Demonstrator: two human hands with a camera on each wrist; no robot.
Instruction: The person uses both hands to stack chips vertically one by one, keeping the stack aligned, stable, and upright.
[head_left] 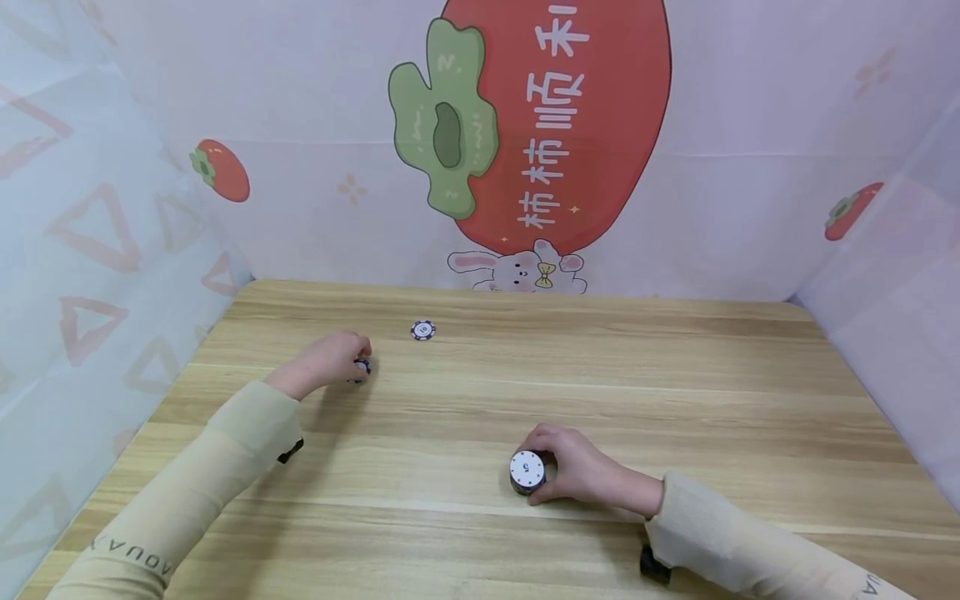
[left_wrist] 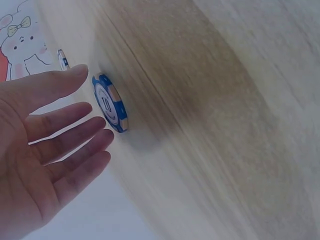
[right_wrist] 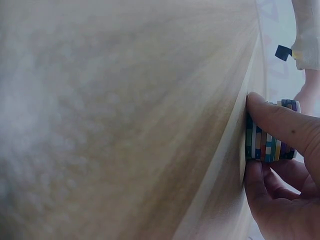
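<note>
My left hand (head_left: 321,365) reaches over a blue-and-white poker chip (left_wrist: 110,102) marked 10 on the left of the table. In the left wrist view its fingers are slightly bent and spread beside the chip, not closed on it; contact cannot be told. Farther back and to the right lies a second poker chip (head_left: 423,331), also marked 10. My right hand (head_left: 576,468) holds an upright stack of poker chips (right_wrist: 265,142) right of the table's middle, thumb on one side and fingers on the other. A white chip marked 5 (head_left: 527,469) tops the stack.
The wood-grain table (head_left: 420,433) ends at the back against a white cloth (head_left: 315,225) printed with a big red persimmon and a rabbit. Patterned sheets hang at the left (head_left: 105,217) and right (head_left: 892,275) sides.
</note>
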